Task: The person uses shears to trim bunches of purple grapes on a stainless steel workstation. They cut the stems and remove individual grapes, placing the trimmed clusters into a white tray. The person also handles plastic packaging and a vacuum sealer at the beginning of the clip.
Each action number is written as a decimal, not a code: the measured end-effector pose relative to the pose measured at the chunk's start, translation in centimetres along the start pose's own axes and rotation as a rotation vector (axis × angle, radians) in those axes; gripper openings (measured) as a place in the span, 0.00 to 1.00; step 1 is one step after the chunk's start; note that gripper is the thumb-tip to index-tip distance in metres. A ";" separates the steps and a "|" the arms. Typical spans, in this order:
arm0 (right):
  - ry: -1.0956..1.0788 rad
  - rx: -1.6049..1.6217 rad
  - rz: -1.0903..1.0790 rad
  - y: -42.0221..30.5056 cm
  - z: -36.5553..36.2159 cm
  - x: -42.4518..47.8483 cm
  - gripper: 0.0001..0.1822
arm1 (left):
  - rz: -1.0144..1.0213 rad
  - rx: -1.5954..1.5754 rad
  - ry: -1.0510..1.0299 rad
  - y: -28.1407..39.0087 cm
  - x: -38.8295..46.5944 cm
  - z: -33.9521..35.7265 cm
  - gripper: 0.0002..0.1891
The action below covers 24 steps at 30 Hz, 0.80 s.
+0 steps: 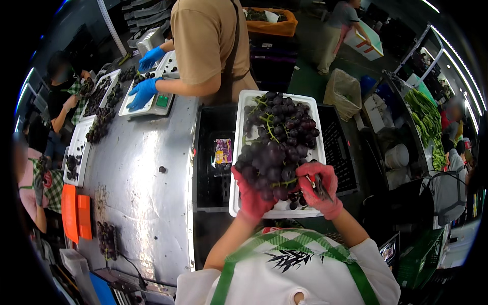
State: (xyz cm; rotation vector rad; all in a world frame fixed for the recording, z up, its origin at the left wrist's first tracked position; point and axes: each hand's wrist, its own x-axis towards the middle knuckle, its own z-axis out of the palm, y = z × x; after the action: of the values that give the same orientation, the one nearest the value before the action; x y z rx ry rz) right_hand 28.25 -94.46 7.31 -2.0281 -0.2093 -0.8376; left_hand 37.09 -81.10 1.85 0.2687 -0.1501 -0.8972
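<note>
Before me a white foam tray [317, 146] holds bunches of dark grapes [284, 114] with green stems and a few loose grapes near its lower edge. My left hand [253, 198], in a red glove, holds up a bunch of dark grapes [267, 164] from below, over the tray's near end. At the right of that bunch, my right hand [320, 187], also in a red glove, grips small snips [322, 190] beside the bunch's green stem. Whether the fingers also pinch the stem I cannot tell.
Black crates [337, 148] lie under the tray, one holding a packed item [222, 151]. To the left stretches a metal table [141, 183] with a loose grape [162, 169], grape trays and orange pieces [69, 209]. A co-worker in blue gloves [143, 93] works at a scale [162, 102].
</note>
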 end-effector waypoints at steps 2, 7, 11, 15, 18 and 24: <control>-0.018 0.043 0.021 0.3 0.1 -1.3 0.18 | 0.027 -0.426 -0.174 -0.7 1.0 -2.5 0.48; 0.064 0.073 0.058 1.7 0.3 -3.3 0.19 | 0.114 -0.018 0.015 -1.3 0.5 0.0 0.47; 0.006 0.048 0.105 2.2 -0.4 -3.8 0.22 | 0.072 -0.260 -0.212 -2.4 0.7 -1.3 0.49; -0.024 0.097 0.262 2.1 -0.7 -4.3 0.22 | 0.135 -0.292 -0.300 -3.1 0.6 -0.9 0.51; -0.035 -0.017 0.254 1.0 -1.6 -3.5 0.25 | 0.187 -0.124 -0.237 -2.8 0.5 -0.7 0.52; -0.025 -0.023 0.450 0.5 -3.0 -5.1 0.24 | 0.200 -0.054 -0.198 -2.1 0.0 -0.1 0.48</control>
State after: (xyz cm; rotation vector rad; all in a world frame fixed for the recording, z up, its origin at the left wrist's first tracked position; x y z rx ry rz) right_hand 23.17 -96.26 4.81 -1.9986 0.2383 -0.5317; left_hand 35.59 -82.34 1.12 0.1114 -0.3301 -0.7267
